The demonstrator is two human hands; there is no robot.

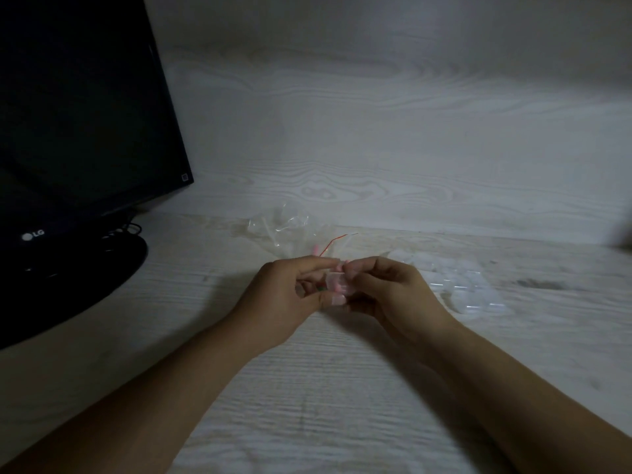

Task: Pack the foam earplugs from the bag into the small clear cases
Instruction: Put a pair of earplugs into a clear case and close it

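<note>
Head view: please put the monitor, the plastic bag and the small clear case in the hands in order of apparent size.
1. monitor, largest by far.
2. plastic bag, crumpled behind the hands.
3. small clear case, partly hidden between left hand and right hand.

Off to your left hand's far side, a dark LG monitor (78, 107) on its round black stand (68, 278), black cables (124, 230) looping behind the stand, pale wood-grain desk (325, 388) under your wrists, matching wood-grain wall panel (393, 114) beyond your fingertips
</note>
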